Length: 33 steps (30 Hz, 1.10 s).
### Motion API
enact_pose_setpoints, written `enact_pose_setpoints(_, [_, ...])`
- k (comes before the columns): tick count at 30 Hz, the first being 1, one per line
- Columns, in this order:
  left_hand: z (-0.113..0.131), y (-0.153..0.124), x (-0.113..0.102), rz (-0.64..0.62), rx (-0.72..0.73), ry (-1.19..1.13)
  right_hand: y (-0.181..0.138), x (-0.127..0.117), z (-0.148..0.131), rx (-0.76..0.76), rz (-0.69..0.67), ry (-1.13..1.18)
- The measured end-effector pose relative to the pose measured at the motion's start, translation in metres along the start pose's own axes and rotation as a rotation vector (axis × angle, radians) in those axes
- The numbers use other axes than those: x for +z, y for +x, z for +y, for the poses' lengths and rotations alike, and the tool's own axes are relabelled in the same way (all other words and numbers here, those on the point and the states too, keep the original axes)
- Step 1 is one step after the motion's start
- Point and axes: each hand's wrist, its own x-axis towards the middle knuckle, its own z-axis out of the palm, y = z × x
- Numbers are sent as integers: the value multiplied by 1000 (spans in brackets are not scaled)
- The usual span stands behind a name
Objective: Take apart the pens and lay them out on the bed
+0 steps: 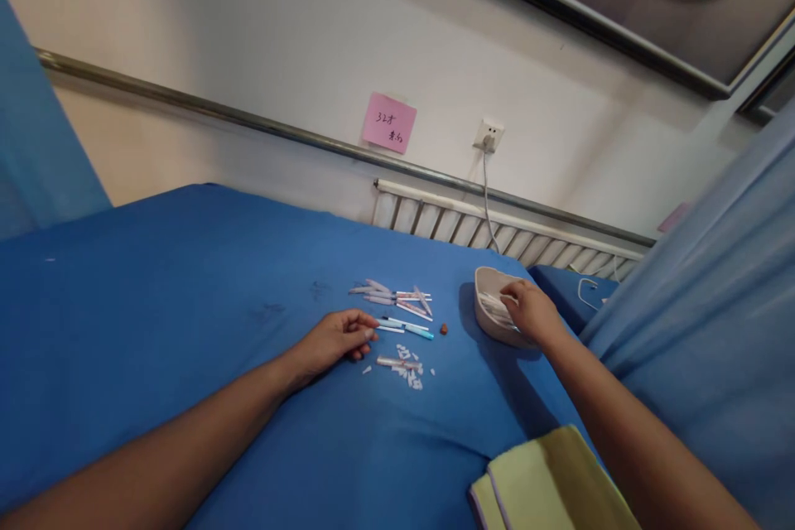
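Observation:
My left hand (pixel 340 337) rests on the blue sheet with fingers curled in, its fingertips at the left end of a blue pen (pixel 419 333) and a thin white stick (pixel 391 330). What lies between those fingertips, if anything, is hidden. My right hand (pixel 532 310) dips its bent, pinched fingers into a beige box (pixel 483 275) holding several white sticks (pixel 495 308); its fingertips are too small to show a held thing. Several pinkish pens (pixel 378 291) lie in a loose group behind the blue pen. Closer to me, one pale pen (pixel 397 363) lies among small white pieces (pixel 415 381).
A small brown object (pixel 443 329) lies left of the box. A folded yellow cloth (pixel 552 480) is at the near right. Blue curtains (pixel 714 331) hang at the right. Behind the bed (pixel 186 290) are a radiator (pixel 447 219), a rail and a plugged-in cable.

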Motion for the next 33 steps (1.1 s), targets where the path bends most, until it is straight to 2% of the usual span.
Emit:
enact_pose_setpoints(3, [0,-1,1,4,3,7,-13,3,-57,-95,107,373])
enact_pose_setpoints(6, [1,-2,2,7,0,19,-28,21,-110,-159,64,702])
enact_pose_setpoints(8, [0,-2,2,10,-1,25,-35,37,-129,-180,13,782])
enact_pose_setpoints(11, [-1,-2,1,14,0,26,-38,56,-122,-72,-4,814])
enact_pose_setpoints(15, [-2,0,1,36,11,25,-33,69,-84,58,-32,754])
enact_pose_setpoints(18, [-2,1,0,60,21,28,-27,77,-67,97,-41,738])
enact_pose_setpoints(21, [-2,1,0,69,12,33,-22,88,-65,93,-90,765])
enact_pose_setpoints(25, [-3,2,0,69,0,36,-21,98,-71,82,-93,669])
enact_pose_setpoints(33, [-3,1,2,85,9,38,-27,90,-83,-57,-57,447])
